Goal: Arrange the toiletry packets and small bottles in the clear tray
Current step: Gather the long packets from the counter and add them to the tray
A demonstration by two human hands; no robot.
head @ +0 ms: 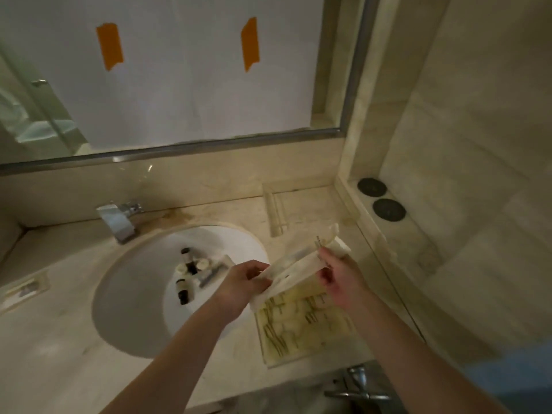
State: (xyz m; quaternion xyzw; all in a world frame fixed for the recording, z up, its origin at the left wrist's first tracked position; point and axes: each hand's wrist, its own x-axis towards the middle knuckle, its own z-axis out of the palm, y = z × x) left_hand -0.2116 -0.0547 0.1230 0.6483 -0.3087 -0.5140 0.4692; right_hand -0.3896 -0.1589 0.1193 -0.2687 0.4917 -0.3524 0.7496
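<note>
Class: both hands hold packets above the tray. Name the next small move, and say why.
Probably lower the packets into the clear tray directly beneath. Both the left hand and right hand grip them above it, and the small bottles wait in the sink.

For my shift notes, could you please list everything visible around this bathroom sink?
packets: a few, cream, held above the tray
tray: one, clear, counter right of the sink, over a green-lined sheet
small bottles: two dark, lying in the sink
round caps: about two, white, in the sink
sink: one, white
faucet: one, chrome, behind the sink
discs: two, dark, right ledge
tape strips: two, orange, on the covered mirror
left hand: grip on packets
right hand: grip on packets
</note>
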